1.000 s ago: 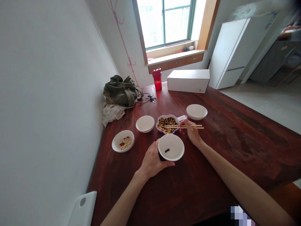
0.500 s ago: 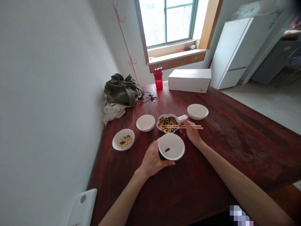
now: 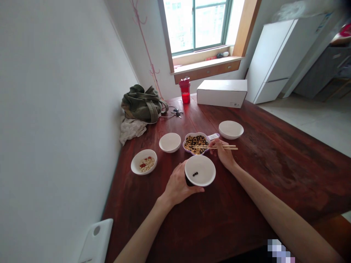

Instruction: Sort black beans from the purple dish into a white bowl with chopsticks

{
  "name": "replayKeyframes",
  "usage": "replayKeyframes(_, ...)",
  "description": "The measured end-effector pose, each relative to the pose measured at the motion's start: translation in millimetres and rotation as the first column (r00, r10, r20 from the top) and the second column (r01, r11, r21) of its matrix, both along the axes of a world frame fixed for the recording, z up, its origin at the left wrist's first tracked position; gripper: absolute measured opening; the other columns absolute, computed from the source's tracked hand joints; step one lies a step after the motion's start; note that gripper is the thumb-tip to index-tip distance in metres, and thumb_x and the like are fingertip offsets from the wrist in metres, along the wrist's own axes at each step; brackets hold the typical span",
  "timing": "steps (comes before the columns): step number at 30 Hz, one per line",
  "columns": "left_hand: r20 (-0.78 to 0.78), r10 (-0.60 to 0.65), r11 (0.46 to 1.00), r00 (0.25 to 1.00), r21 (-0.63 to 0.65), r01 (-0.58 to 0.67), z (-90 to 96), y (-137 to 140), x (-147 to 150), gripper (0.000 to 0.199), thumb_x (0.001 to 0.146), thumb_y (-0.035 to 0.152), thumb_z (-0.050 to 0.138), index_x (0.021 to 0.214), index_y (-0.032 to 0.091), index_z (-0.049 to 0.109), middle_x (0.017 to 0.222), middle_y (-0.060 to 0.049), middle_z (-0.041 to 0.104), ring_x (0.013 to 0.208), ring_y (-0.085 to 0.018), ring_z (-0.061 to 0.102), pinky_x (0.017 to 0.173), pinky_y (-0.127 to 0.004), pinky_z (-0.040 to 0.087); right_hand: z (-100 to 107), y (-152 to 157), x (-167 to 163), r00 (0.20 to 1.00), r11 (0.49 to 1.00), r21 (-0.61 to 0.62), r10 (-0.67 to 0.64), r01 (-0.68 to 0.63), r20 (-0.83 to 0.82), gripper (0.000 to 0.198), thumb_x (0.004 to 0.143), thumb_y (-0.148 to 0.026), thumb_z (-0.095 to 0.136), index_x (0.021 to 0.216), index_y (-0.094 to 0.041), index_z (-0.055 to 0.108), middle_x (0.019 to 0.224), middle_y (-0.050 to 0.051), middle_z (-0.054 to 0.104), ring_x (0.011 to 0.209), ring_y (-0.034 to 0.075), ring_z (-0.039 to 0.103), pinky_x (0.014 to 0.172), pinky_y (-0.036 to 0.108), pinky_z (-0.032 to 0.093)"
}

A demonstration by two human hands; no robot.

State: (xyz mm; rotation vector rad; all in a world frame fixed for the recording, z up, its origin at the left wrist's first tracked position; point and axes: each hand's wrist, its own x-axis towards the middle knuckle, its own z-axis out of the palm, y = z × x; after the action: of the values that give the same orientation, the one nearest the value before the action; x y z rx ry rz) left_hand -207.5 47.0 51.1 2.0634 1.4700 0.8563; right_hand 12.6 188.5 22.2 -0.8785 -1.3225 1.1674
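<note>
My left hand (image 3: 179,184) is wrapped around a white bowl (image 3: 204,164) and tilts it toward me. A few black beans (image 3: 195,174) lie inside that bowl. In my right hand (image 3: 221,152) is a pair of wooden chopsticks (image 3: 229,147), their tips among the beans in a purple-rimmed, flower-shaped dish (image 3: 186,149). Mixed black and yellow beans (image 3: 196,142) fill the dish, which has a short handle (image 3: 214,136) with a white label. Whether the tips grip a bean is too small to tell.
White bowls stand left (image 3: 170,142) and right (image 3: 231,129) of the dish. Another bowl (image 3: 135,168) holds pale and red pieces. Farther back are a green bag (image 3: 141,104), keys (image 3: 177,114), a red bottle (image 3: 185,91) and a white box (image 3: 221,95). A wall borders the table's left.
The chopsticks have shifted very slightly to the right over the beans. My left hand and the tilted bowl hold almost the same position.
</note>
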Motion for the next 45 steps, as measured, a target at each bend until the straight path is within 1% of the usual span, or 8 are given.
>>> replayKeyframes(5,-0.013,0.01,1.0,1.0,0.008,-0.01,-0.9,-0.1,-0.7,0.105,0.062,0.063,0.09,0.148,0.024,0.042,0.147,-0.012,0.056,0.136,-0.035,0.053,0.117,-0.055,0.041,-0.4,0.6,1.8,1.0,1.0,-0.004,0.011,-0.011,0.002,0.051,0.098,-0.063,0.05,0.079,-0.02,0.069,0.058,0.002,0.063,0.047,0.013,0.053,0.043,0.024,0.038)
replayKeyframes(10,-0.022,0.01,1.0,1.0,0.016,-0.01,-2.1,0.0,-0.2,0.107,0.062,0.063,0.09,0.148,0.024,0.041,0.147,-0.014,0.055,0.137,-0.036,0.052,0.119,-0.056,0.039,-1.4,0.2,1.4,0.999,0.999,-0.024,0.037,-0.037,-0.015,0.051,0.096,-0.065,0.052,0.08,-0.02,0.069,0.06,0.002,0.063,0.047,0.012,0.052,0.042,0.024,0.037)
replayKeyframes(16,-0.034,0.018,1.0,0.999,0.004,-0.017,-2.0,0.3,0.3,0.108,0.062,0.064,0.09,0.148,0.024,0.04,0.147,-0.014,0.055,0.136,-0.037,0.053,0.119,-0.058,0.038,1.6,-1.7,-0.3,0.998,0.998,-0.032,0.056,-0.056,0.002,0.05,0.095,-0.065,0.054,0.08,-0.02,0.068,0.055,0.0,0.06,0.044,0.012,0.05,0.04,0.023,0.035)
replayKeyframes(24,-0.012,0.008,1.0,1.0,-0.002,-0.008,0.3,0.1,0.7,0.106,0.062,0.063,0.09,0.147,0.023,0.041,0.147,-0.014,0.055,0.137,-0.036,0.052,0.119,-0.057,0.038,4.6,-3.0,-1.4,0.998,0.999,-0.027,0.043,-0.042,0.036,0.055,0.093,-0.07,0.053,0.077,-0.019,0.067,0.055,0.0,0.059,0.045,0.012,0.051,0.04,0.023,0.037)
replayKeyframes(33,-0.004,0.006,1.0,1.0,0.002,-0.006,-0.3,0.8,-0.1,0.105,0.063,0.065,0.089,0.147,0.023,0.042,0.146,-0.014,0.056,0.135,-0.036,0.053,0.117,-0.055,0.041,6.7,-3.0,-1.5,1.0,1.0,-0.019,0.016,-0.015,0.025,0.057,0.093,-0.071,0.052,0.078,-0.019,0.07,0.055,0.002,0.062,0.045,0.013,0.053,0.039,0.023,0.037)
replayKeyframes(37,-0.026,0.001,1.0,1.0,0.001,-0.001,-0.2,0.8,0.4,0.106,0.064,0.064,0.089,0.149,0.024,0.041,0.147,-0.014,0.056,0.137,-0.037,0.053,0.118,-0.056,0.04,3.8,-0.5,0.1,1.0,1.0,-0.027,0.002,-0.002,0.021,0.058,0.093,-0.071,0.052,0.078,-0.019,0.07,0.056,0.002,0.062,0.045,0.013,0.054,0.039,0.023,0.038)
replayKeyframes(40,-0.056,0.007,1.0,0.998,0.004,-0.006,-2.6,0.7,0.0,0.11,0.065,0.065,0.088,0.152,0.023,0.036,0.15,-0.015,0.052,0.14,-0.037,0.05,0.12,-0.057,0.037,-1.0,2.8,1.4,1.0,0.999,-0.044,0.002,-0.003,-0.023,0.055,0.094,-0.069,0.053,0.077,-0.019,0.069,0.056,0.002,0.062,0.045,0.013,0.054,0.039,0.023,0.038)
replayKeyframes(45,-0.106,0.032,0.999,0.994,-0.001,-0.032,-9.9,-0.4,-1.6,0.122,0.066,0.07,0.085,0.159,0.02,0.024,0.161,-0.02,0.039,0.148,-0.04,0.04,0.121,-0.06,0.034,-2.3,5.6,3.1,0.995,0.996,-0.085,-0.022,0.013,-0.099,0.054,0.092,-0.069,0.055,0.075,-0.02,0.066,0.055,0.001,0.062,0.044,0.012,0.053,0.039,0.023,0.038)
